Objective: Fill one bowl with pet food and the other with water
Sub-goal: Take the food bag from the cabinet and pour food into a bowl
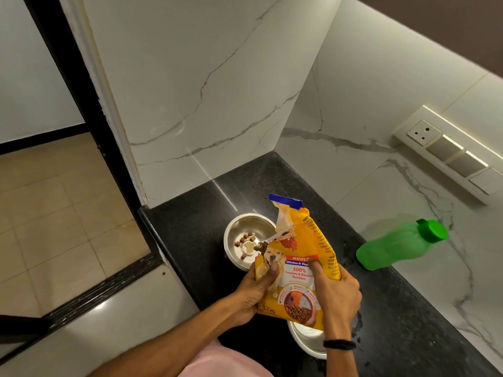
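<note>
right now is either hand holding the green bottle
No, the left hand and the right hand both grip the yellow pet food bag, while the green bottle sits apart on the counter.

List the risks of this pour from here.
1. The bag sheds kibble through a floppy torn mouth, and the steel bowl sits near the counter edge, so pieces may spill to the floor.
2. The second bowl lies right under the bag and right hand; stray kibble could land in it.
</note>
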